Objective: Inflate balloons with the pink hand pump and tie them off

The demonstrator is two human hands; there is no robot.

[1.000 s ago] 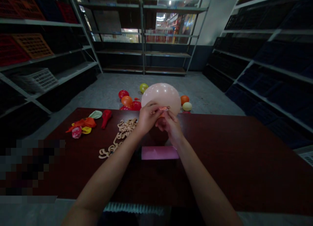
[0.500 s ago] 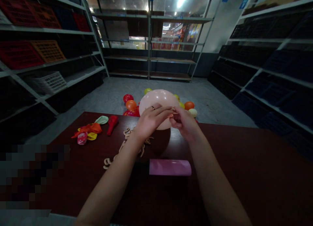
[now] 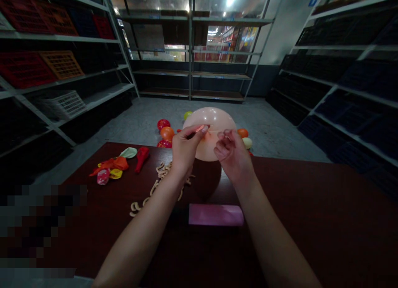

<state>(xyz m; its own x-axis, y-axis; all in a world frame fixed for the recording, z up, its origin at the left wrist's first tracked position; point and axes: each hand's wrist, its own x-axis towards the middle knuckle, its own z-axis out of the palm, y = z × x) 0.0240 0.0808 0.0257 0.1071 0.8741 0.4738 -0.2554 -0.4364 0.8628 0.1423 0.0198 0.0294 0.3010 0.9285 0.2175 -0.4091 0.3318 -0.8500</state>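
A large pale pink inflated balloon (image 3: pixel 211 115) is held up above the far edge of the table. My left hand (image 3: pixel 184 149) pinches the balloon's orange-pink neck between thumb and fingertips. Just to the right, my right hand (image 3: pixel 231 155) is raised in front of the balloon with its fingers curled and pinched together; what they hold, if anything, is too small to make out. A glossy purple cylinder (image 3: pixel 216 214) lies on its side on the table between my forearms. Tan curled strips (image 3: pixel 154 187) are scattered beside my left forearm, which partly hides them.
On the dark brown table (image 3: pixel 298 205), limp balloons (image 3: pixel 112 165) and a red deflated balloon (image 3: pixel 142 157) lie at the left. Small inflated balloons (image 3: pixel 167 133) rest on the floor beyond. Shelves with crates (image 3: pixel 60 64) line the left; a rack (image 3: pixel 189 74) stands behind.
My hands have drawn apart. The left has turned and now pinches the neck, while the right has come away from it. The balloon has shifted slightly up and to the right.
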